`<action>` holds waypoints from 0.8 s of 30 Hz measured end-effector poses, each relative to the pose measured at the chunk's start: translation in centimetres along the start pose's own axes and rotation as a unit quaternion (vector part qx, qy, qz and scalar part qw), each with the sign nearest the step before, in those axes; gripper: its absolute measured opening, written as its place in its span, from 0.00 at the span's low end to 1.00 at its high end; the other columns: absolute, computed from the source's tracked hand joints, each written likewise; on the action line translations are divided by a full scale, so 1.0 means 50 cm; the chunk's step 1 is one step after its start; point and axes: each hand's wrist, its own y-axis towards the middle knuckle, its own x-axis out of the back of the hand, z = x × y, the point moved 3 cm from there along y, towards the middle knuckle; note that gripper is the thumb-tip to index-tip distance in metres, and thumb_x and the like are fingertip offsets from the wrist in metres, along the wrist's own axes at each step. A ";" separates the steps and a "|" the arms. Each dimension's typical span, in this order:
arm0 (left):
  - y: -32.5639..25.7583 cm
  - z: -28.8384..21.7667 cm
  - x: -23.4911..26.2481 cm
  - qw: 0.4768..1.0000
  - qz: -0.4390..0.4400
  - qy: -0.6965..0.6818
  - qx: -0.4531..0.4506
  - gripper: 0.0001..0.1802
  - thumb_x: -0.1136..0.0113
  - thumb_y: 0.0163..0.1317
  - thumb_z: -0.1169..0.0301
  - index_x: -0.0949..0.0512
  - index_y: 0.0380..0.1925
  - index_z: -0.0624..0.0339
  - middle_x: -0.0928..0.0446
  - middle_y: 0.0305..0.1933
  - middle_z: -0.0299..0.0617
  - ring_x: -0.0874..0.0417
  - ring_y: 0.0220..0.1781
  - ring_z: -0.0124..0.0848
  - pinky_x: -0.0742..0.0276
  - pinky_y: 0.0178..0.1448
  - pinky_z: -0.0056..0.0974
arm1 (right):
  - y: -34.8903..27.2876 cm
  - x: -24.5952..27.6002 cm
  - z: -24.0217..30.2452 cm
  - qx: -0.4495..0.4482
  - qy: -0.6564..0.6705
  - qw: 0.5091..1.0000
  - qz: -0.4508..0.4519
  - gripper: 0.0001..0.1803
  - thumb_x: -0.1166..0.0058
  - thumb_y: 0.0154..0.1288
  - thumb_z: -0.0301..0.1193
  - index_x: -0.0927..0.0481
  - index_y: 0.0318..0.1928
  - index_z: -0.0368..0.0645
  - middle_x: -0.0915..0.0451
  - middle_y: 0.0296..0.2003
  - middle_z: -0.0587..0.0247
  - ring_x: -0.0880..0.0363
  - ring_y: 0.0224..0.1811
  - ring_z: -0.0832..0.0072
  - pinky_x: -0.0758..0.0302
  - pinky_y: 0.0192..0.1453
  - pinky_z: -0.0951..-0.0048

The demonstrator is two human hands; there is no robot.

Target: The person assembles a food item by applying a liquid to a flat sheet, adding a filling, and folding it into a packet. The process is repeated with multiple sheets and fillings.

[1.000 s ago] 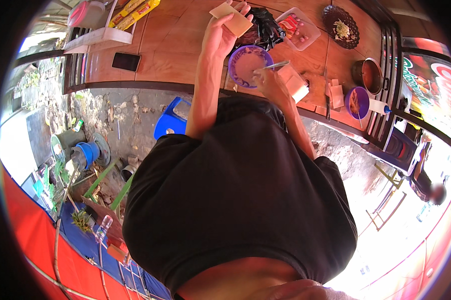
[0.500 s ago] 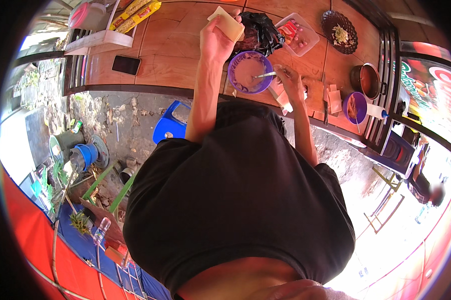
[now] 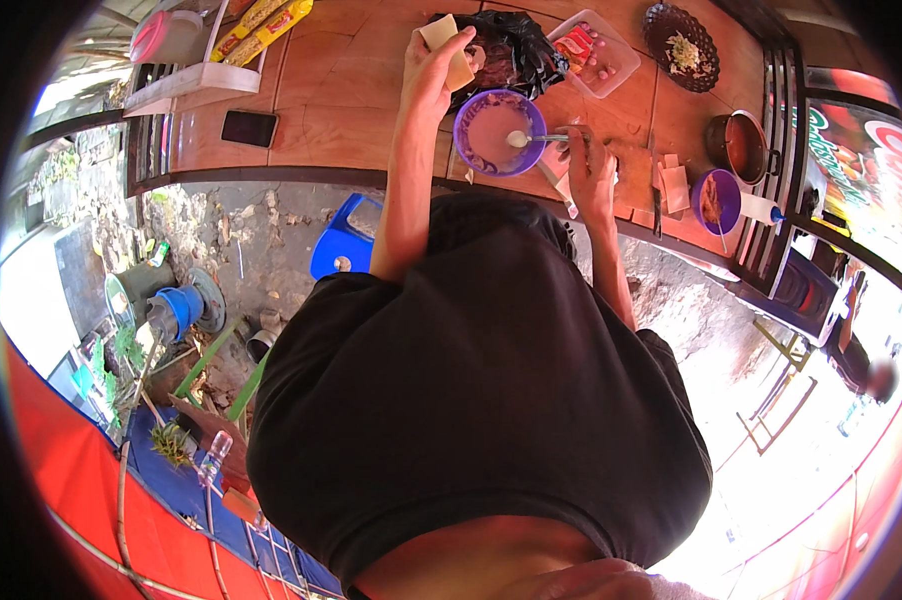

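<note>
Raised over the table, my left hand (image 3: 427,85) is closed on a pale yellow square sheet (image 3: 458,68), which looks like a dough wrapper. It is tilted, and I cannot tell whether it is one layer or a stack. My right hand (image 3: 593,172) grips the handle of a metal spoon (image 3: 546,138). The spoon's head, coated in pale paste, is over a purple bowl (image 3: 459,140) of pinkish, creamy mixture. A black plastic bag (image 3: 536,50) lies open behind this bowl, dark inside. Beneath my right hand is a pale packet (image 3: 556,172), partly hidden.
Right of my hands are a knife (image 3: 657,195), pale squares (image 3: 674,185), a smaller purple bowl (image 3: 728,190), a pot (image 3: 719,140) and a white bottle (image 3: 759,208). Farther back stand a clear tub (image 3: 626,70) and a black plate (image 3: 661,75). A phone (image 3: 249,128) lies left.
The spoon has lifted, so its head now shows above the mixture. My left hand has turned, tilting the pale sheet more upright. The view has shifted slightly.
</note>
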 end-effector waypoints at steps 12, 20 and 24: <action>-0.010 0.008 -0.002 0.994 0.063 -0.058 0.073 0.20 0.33 0.64 0.65 0.25 0.52 0.63 0.20 0.41 0.44 0.14 0.39 0.36 0.14 0.46 0.44 | 0.006 0.024 -0.014 -0.069 0.107 0.990 -0.057 0.17 0.51 0.83 0.33 0.14 0.44 0.33 0.15 0.28 0.60 0.19 0.28 0.78 0.24 0.35 0.73; -0.003 0.026 0.011 0.991 0.055 -0.070 0.096 0.19 0.41 0.67 0.64 0.25 0.51 0.66 0.18 0.42 0.47 0.13 0.45 0.41 0.14 0.53 0.47 | 0.026 0.080 0.121 -0.011 0.105 0.992 -0.072 0.19 0.53 0.85 0.35 0.14 0.45 0.32 0.17 0.28 0.64 0.24 0.28 0.82 0.28 0.34 0.75; 0.003 0.038 0.005 0.985 0.087 -0.071 0.131 0.24 0.43 0.67 0.61 0.25 0.57 0.66 0.16 0.46 0.49 0.12 0.50 0.42 0.15 0.60 0.48 | 0.043 0.103 0.194 0.010 0.108 0.990 -0.093 0.21 0.54 0.85 0.38 0.14 0.47 0.34 0.18 0.29 0.67 0.26 0.30 0.83 0.30 0.34 0.78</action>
